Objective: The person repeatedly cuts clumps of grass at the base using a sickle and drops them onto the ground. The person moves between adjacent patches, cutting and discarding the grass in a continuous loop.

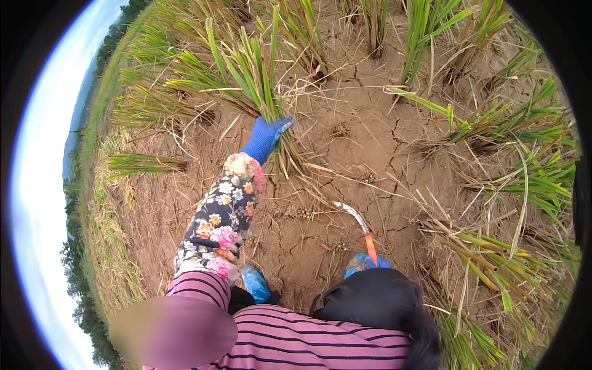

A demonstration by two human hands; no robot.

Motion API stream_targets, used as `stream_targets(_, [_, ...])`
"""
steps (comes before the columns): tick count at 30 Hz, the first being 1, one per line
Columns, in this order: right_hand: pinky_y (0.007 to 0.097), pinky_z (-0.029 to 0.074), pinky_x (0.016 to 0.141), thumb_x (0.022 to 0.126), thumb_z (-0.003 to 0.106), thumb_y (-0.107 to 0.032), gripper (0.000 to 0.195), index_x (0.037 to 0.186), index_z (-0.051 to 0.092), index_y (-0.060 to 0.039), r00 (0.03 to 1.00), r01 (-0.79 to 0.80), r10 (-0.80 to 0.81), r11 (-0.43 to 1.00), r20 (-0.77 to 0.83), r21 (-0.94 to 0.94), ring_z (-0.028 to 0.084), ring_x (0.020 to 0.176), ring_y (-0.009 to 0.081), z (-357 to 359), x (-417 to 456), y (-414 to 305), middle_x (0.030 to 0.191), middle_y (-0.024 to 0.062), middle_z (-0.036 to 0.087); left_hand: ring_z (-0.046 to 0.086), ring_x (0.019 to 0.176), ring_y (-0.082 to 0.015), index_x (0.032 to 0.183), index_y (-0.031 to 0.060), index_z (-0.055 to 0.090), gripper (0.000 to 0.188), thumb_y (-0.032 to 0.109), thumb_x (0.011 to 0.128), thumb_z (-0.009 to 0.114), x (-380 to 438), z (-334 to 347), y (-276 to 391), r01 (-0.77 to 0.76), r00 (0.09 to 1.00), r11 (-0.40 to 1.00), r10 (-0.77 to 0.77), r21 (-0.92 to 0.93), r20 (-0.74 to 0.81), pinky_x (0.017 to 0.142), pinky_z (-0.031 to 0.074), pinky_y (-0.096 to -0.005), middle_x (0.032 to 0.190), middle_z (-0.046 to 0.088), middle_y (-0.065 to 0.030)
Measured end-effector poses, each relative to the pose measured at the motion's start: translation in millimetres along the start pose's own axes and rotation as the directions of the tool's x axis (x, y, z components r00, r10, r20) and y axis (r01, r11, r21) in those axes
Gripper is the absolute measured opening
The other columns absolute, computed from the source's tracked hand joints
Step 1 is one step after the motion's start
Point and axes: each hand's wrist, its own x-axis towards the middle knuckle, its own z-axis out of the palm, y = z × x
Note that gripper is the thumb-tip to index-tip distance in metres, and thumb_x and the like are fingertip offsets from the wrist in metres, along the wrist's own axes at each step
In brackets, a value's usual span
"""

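Observation:
My left hand (267, 138), in a blue knit glove with a coated palm, is closed around a bundle of green and yellowing rice stalks (264, 88). The blades fan out above the fist, and brown lower stems come out below it near the cracked soil. Lower right of this hand is a sickle (354, 212) with a curved, mud-marked blade and an orange handle. The handle's lower end disappears by a blue muddy covering (360, 263) at my black-clad knee (370, 296). My right hand cannot be made out there.
Standing rice stubble clumps (310, 51) line the top, with more clumps (522, 125) on the right. A short stubble tuft (145, 163) leans at left. Dry straw litters the cracked brown soil (360, 152). My other foot (255, 283) wears a blue covering.

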Motion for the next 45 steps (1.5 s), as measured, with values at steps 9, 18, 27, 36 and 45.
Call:
stream_targets(9, [0.0265,0.039,0.042,0.096,0.061,-0.024,0.02,0.086,0.053,-0.0081,0.971,0.146,-0.181,0.966,-0.155,-0.215,0.046,0.049,0.0072,15,-6,-184,0.062,-0.0019,0.049,0.065,0.095,-0.0376,0.106,0.0082,0.067,0.042,0.037,0.075,0.071,-236,-326,-34,0.311,0.943,0.321,0.011,0.895,-0.331,0.082,0.051,-0.045,0.097,0.068,-0.0213])
stream_targets(18, [0.024,0.036,0.037,0.097,0.058,-0.026,0.019,0.092,0.054,-0.0082,0.905,0.419,-0.366,0.695,0.214,-0.584,0.043,0.044,0.0062,137,7,-283,0.062,-0.0028,0.047,0.034,0.138,-0.0357,0.148,0.0099,0.026,0.094,0.037,0.075,0.078,-640,-520,-129,0.992,-0.124,0.056,0.182,-0.116,-0.975,0.111,0.032,-0.0461,0.15,0.033,-0.0173])
stream_targets(27, [0.0504,0.052,0.062,0.093,0.057,-0.046,0.052,0.129,0.057,-0.0085,0.558,0.624,0.007,-0.663,0.83,-0.414,0.065,0.072,0.0436,319,-19,-361,0.096,0.0233,0.068,0.028,0.139,-0.0389,0.146,0.0101,0.031,0.081,0.037,0.081,0.07,-525,-359,-303,0.775,0.538,0.446,-0.092,0.448,-0.838,0.111,0.029,-0.0505,0.15,0.029,-0.0178])
stream_targets(36, [0.0462,0.047,0.053,0.089,0.065,-0.034,0.029,0.088,0.054,-0.0079,0.708,0.516,0.054,-0.72,0.704,-0.464,0.062,0.061,0.0363,424,-21,-388,0.066,0.0171,0.061,0.031,0.139,-0.0378,0.143,0.0056,0.037,0.067,0.03,0.087,0.065,-392,-391,-334,0.429,0.713,0.625,0.209,0.651,-0.67,0.113,0.025,-0.0499,0.149,0.034,-0.0176])
stream_targets(45, [0.0472,0.05,0.059,0.088,0.062,-0.037,0.031,0.089,0.055,-0.0067,0.927,0.234,0.037,-0.834,0.373,-0.5,0.064,0.064,0.0353,353,-16,-445,0.07,0.0142,0.064,0.034,0.138,-0.0365,0.142,0.0053,0.04,0.059,0.028,0.091,0.061,-369,-399,-358,0.411,0.715,0.621,0.235,0.668,-0.659,0.112,0.027,-0.0494,0.147,0.039,-0.0148])
